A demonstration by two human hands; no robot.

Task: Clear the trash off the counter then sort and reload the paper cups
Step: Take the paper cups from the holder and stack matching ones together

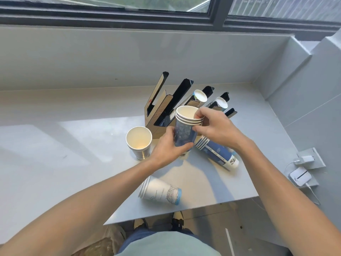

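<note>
Both hands (186, 137) gripping blue cup stack (186, 130), upright, mouth up, over counter (73, 145)

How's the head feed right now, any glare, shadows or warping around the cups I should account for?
Head view: daylight from the window leaves bright reflective patches on the counter; the arms cast soft shadows near the lying white cup stack; wide-angle bending curves the counter's edges; the held blue cup stack is sharp, with no blur.

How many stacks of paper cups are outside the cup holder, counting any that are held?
4: a dark blue stack held in both hands, a silver stack upright at the left, a white stack lying nearest, and a blue-and-white stack lying partly hidden under the right hand.
</note>
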